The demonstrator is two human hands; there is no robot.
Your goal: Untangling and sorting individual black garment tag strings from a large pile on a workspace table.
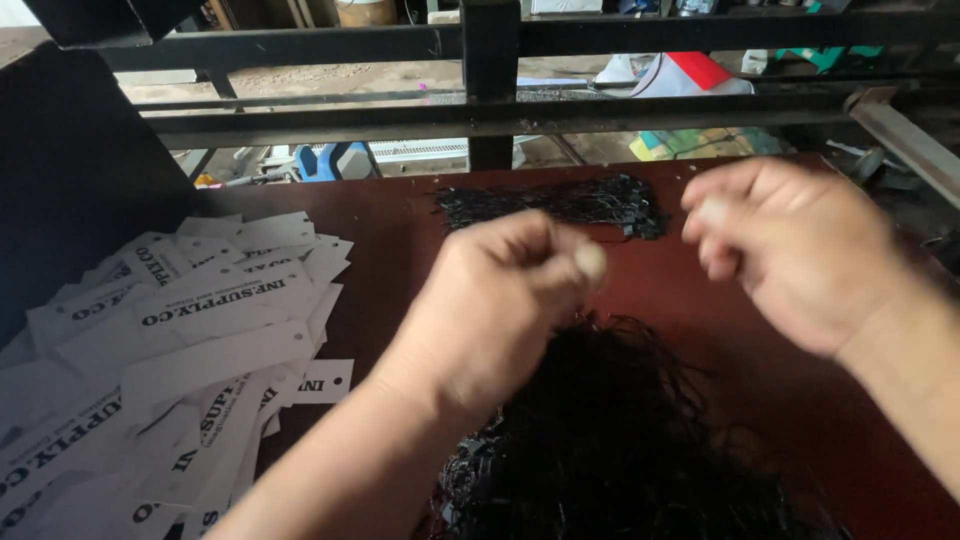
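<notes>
My left hand [490, 300] hovers over the middle of a dark red table [380, 220], its fingers curled together; motion blur hides whether anything thin is pinched in them. My right hand [790, 250] is raised at the right, fingers bent and blurred, and what it holds, if anything, does not show. Below both hands lies a big tangled heap of black strings [620, 430]. A neater bundle of black strings [560, 205] lies further back on the table, just beyond the hands.
A spread pile of white paper tags [170, 350] with black print covers the table's left side. A black panel [70, 170] stands at the left. Black metal bars [500, 70] run across the back, with clutter on the floor beyond.
</notes>
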